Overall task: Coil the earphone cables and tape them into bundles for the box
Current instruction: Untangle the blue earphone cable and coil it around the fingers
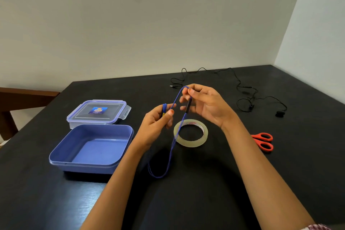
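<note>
Nearest the camera, two bare forearms reach out over the dark counter (205, 192). Between them a long slack loop of the blue earphone cable (172, 147) sags down to the surface. The left hand (158, 119) holds a few turns of it wound round the fingers, pinned by the thumb. The right hand (205, 104) pinches the raised strand just above its black inline piece (188, 106). The tape roll (188, 144) lies beneath the hands, red scissors (264, 141) to the right, and the open box (84, 167) and its lid (97, 112) to the left. The black earphones (251, 106) lie uncoiled at the far side. The likely risks are that the slack loop snags on the tape roll, or that the turns slip off if the thumb loosens.
</note>
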